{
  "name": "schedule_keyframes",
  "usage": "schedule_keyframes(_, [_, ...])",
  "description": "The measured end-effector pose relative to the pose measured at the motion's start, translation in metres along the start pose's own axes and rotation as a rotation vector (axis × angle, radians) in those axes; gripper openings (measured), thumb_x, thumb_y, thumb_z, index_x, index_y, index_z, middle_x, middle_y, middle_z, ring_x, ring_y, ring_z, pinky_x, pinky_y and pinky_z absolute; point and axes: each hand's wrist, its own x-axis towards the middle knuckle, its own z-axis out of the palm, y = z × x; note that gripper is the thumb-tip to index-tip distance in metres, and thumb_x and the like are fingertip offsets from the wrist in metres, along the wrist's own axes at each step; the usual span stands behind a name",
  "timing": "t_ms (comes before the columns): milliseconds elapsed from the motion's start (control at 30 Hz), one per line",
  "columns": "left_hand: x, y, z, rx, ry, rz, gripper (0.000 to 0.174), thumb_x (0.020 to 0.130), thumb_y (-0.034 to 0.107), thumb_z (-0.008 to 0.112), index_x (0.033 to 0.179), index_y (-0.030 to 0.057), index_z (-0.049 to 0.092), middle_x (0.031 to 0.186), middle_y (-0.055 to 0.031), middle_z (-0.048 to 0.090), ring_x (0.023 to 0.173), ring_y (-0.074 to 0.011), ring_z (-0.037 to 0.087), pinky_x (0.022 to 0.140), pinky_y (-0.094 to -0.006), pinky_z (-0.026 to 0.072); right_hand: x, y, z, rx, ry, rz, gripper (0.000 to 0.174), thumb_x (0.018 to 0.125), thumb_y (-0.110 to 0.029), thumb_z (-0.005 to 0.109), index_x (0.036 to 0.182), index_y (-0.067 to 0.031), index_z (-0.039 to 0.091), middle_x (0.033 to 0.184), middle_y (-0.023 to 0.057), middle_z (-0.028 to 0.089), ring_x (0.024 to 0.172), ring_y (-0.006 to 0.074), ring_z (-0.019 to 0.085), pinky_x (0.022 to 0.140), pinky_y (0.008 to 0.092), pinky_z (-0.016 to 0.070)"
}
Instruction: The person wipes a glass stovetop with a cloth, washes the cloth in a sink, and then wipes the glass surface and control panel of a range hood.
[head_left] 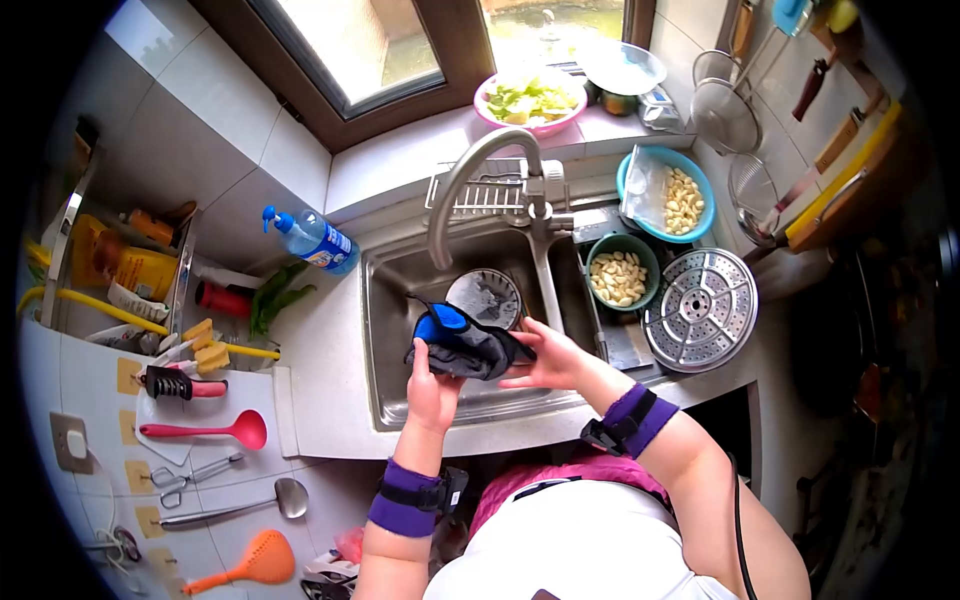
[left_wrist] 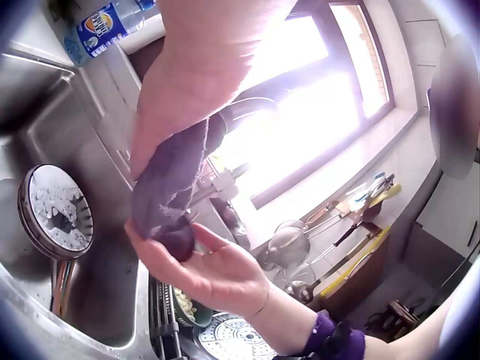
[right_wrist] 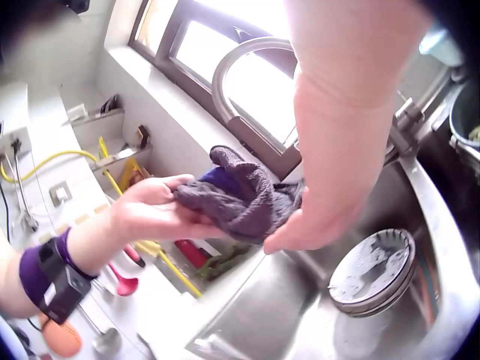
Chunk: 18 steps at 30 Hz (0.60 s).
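Note:
Over the sink (head_left: 385, 400), a dark grey cloth with a bright blue patch (head_left: 470, 350) is stretched between both hands. My left hand (head_left: 432, 395) grips its left end, thumb on top and fingers underneath. At the other end my right hand (head_left: 548, 358) holds the cloth between thumb and fingers. The cloth is bunched and folded in the right wrist view, its blue part tucked inside the grey. Below it in the basin sits a stack of plates or bowls (right_wrist: 375, 270), the top one wet with white suds. Part of that stack is hidden by the cloth in the head view.
The curved faucet (head_left: 470, 180) arches over the basin. A blue soap bottle (head_left: 318, 245) stands on the left corner. To the right are a green bowl (head_left: 650, 262) and a blue bowl (head_left: 708, 190) of garlic cloves, plus a steamer plate (head_left: 702, 310). Utensils hang on the left wall.

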Motion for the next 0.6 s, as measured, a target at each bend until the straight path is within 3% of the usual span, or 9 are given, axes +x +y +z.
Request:
schedule_keyframes(33, [0.001, 0.015, -0.001, 0.017, 0.012, -0.006, 0.053, 0.1, 0.051, 0.043, 0.13, 0.0093, 0.052, 0.125, -0.0067, 0.06, 0.111, -0.0231, 0.058, 0.097, -0.0421, 0.0438, 0.011, -0.009, -0.011, -0.097, 0.085, -0.065, 0.051, 0.099, -0.048, 0.046, 0.13, -0.0079, 0.051, 0.136, 0.0181, 0.048, 0.121, 0.035, 0.052, 0.1, 0.0586, 0.0435])
schedule_keyframes(133, [0.012, 0.036, -0.019, 0.161, 0.008, -0.046, 0.05, 0.1, 0.05, 0.043, 0.128, 0.0096, 0.053, 0.123, -0.0069, 0.06, 0.112, -0.0233, 0.058, 0.096, -0.0444, 0.0452, 0.014, -0.041, -0.016, -0.448, 0.372, -0.368, 0.048, 0.096, -0.037, 0.058, 0.132, -0.0071, 0.049, 0.126, 0.0146, 0.054, 0.109, 0.0261, 0.059, 0.087, 0.045, 0.0539])
schedule_keyframes(267, [0.035, 0.043, -0.013, 0.195, -0.013, -0.215, 0.046, 0.101, 0.048, 0.044, 0.125, 0.0098, 0.054, 0.12, -0.0084, 0.062, 0.111, -0.0236, 0.059, 0.093, -0.0459, 0.0462, 0.019, -0.108, -0.025, -0.75, 0.673, -0.783, 0.049, 0.092, -0.029, 0.063, 0.131, -0.0023, 0.049, 0.104, 0.0079, 0.063, 0.092, 0.0138, 0.063, 0.069, 0.0284, 0.0551])
schedule_keyframes(333, [0.055, 0.041, -0.014, 0.184, -0.051, -0.283, 0.045, 0.102, 0.045, 0.043, 0.127, 0.0092, 0.052, 0.12, -0.0097, 0.062, 0.111, -0.0242, 0.059, 0.094, -0.0456, 0.0461, 0.025, -0.146, -0.025, -0.919, 0.868, -0.878, 0.053, 0.091, -0.031, 0.063, 0.132, 0.0007, 0.048, 0.102, 0.0119, 0.065, 0.093, 0.0187, 0.064, 0.076, 0.0322, 0.0544])
schedule_keyframes(467, [0.075, 0.041, 0.009, 0.188, -0.04, -0.273, 0.045, 0.102, 0.044, 0.041, 0.128, 0.0087, 0.051, 0.121, -0.0102, 0.061, 0.112, -0.0257, 0.058, 0.094, -0.0466, 0.0457, 0.056, -0.213, -0.037, -1.413, 1.18, -0.935, 0.064, 0.091, -0.045, 0.056, 0.132, 0.0037, 0.047, 0.115, 0.0247, 0.064, 0.112, 0.0376, 0.06, 0.099, 0.0419, 0.0445])
schedule_keyframes(500, [0.078, 0.043, 0.014, 0.19, -0.042, -0.283, 0.045, 0.102, 0.044, 0.041, 0.128, 0.0087, 0.05, 0.122, -0.0104, 0.06, 0.112, -0.0262, 0.058, 0.094, -0.0472, 0.0456, 0.065, -0.225, -0.041, -1.473, 1.13, -0.929, 0.062, 0.091, -0.048, 0.053, 0.124, 0.0039, 0.055, 0.116, 0.026, 0.063, 0.112, 0.0379, 0.06, 0.097, 0.0441, 0.0461])
schedule_keyframes(600, [0.091, 0.044, 0.019, 0.173, -0.035, -0.312, 0.048, 0.103, 0.043, 0.038, 0.132, 0.0055, 0.047, 0.131, -0.0134, 0.054, 0.121, -0.0303, 0.052, 0.101, -0.0521, 0.0406, 0.075, -0.244, -0.029, -1.623, 1.153, -0.63, 0.056, 0.092, -0.048, 0.051, 0.112, 0.0029, 0.063, 0.11, 0.0254, 0.066, 0.106, 0.0383, 0.062, 0.093, 0.0458, 0.0481])
